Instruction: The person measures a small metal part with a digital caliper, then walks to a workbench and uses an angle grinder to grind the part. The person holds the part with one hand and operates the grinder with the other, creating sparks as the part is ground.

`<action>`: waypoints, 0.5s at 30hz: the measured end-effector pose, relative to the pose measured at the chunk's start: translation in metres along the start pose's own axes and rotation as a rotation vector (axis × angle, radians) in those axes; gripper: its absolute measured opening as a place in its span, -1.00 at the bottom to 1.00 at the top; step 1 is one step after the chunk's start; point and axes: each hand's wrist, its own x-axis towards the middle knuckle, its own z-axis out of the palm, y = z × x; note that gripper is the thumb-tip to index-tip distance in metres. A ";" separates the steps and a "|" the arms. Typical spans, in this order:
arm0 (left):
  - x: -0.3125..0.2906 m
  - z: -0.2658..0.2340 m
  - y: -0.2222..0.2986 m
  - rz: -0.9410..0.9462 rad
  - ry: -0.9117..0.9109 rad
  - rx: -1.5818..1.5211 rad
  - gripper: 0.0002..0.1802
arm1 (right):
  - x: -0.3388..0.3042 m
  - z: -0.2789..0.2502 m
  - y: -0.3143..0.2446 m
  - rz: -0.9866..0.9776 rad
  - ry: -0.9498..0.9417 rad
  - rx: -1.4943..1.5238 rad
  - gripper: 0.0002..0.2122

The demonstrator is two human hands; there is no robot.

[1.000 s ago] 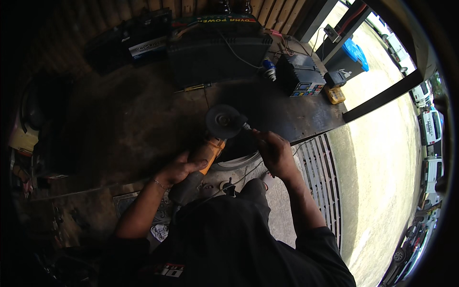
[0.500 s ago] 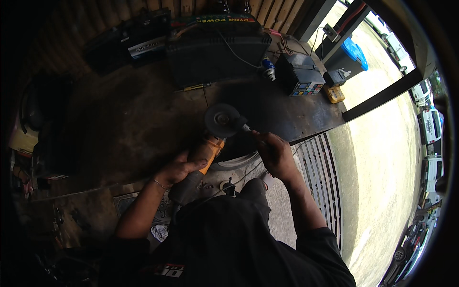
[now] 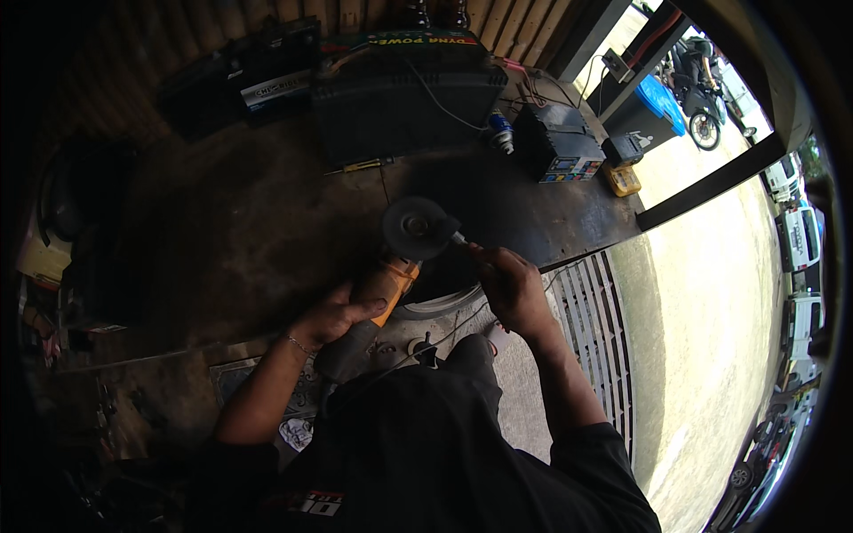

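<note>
My left hand (image 3: 336, 317) is wrapped round the yellow-orange body of an angle grinder (image 3: 394, 284). Its dark rear end points back toward my shirt. A round grey disc (image 3: 402, 229) faces up at the grinder's far end, over the bench's front edge. My right hand (image 3: 514, 289) is closed round a slim metal piece (image 3: 458, 238) with a dark rounded tip. That tip overlaps the disc's right rim; whether they touch I cannot tell. Most of the piece is hidden in my fingers.
Along the back of the dark workbench (image 3: 213, 240) stand large batteries (image 3: 409, 111). A spray can (image 3: 501, 133), a boxy charger (image 3: 558, 147) and a yellow meter (image 3: 624, 180) sit to the right. Below are a floor grate (image 3: 591, 320) and a cable (image 3: 444, 340). Outside, a motorcycle (image 3: 704, 124) is visible.
A motorcycle has come into view outside at the upper right. Both hands keep their grips, and the grinder and metal piece have barely shifted.
</note>
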 end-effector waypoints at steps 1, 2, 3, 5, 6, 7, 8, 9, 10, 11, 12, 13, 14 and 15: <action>0.000 0.000 -0.001 -0.001 0.006 0.003 -0.34 | 0.000 0.000 0.000 0.008 -0.006 -0.004 -0.81; 0.000 0.000 -0.001 0.014 0.005 0.010 -0.34 | 0.000 0.000 -0.001 0.015 -0.012 -0.008 -0.80; 0.000 0.000 -0.002 0.029 0.003 0.018 -0.34 | -0.001 -0.001 -0.001 0.022 -0.016 -0.005 -0.79; 0.001 0.000 -0.003 0.051 0.001 0.024 -0.33 | 0.000 -0.003 -0.003 0.011 -0.022 -0.009 -0.78; 0.001 0.000 -0.003 0.057 0.004 0.022 -0.33 | 0.000 -0.004 -0.003 0.004 -0.026 0.001 -0.77; 0.001 0.000 -0.004 0.070 0.002 0.018 -0.32 | 0.000 -0.006 -0.004 0.003 -0.039 -0.017 -0.77; 0.001 0.000 -0.004 0.056 0.000 0.015 -0.31 | 0.001 -0.008 -0.004 0.003 -0.052 -0.027 -0.77; 0.001 -0.001 -0.004 0.048 -0.008 0.009 -0.31 | 0.002 -0.010 -0.005 0.004 -0.065 -0.038 -0.77; 0.001 0.000 -0.003 0.048 -0.018 0.000 -0.30 | 0.002 -0.012 -0.006 0.001 -0.070 -0.057 -0.77; 0.001 0.000 -0.003 0.035 -0.011 0.006 -0.30 | 0.003 -0.013 -0.007 -0.001 -0.075 -0.075 -0.77; 0.001 0.000 -0.003 0.030 -0.006 0.008 -0.29 | 0.004 -0.014 -0.007 -0.004 -0.081 -0.087 -0.77; 0.001 0.001 -0.002 0.030 -0.003 0.007 -0.29 | 0.004 -0.015 -0.008 -0.002 -0.085 -0.098 -0.77; 0.000 0.001 -0.002 0.020 0.005 0.009 -0.31 | 0.005 -0.016 -0.009 0.000 -0.090 -0.102 -0.77; -0.001 0.001 -0.002 0.015 0.011 0.009 -0.32 | 0.006 -0.016 -0.010 0.000 -0.095 -0.098 -0.76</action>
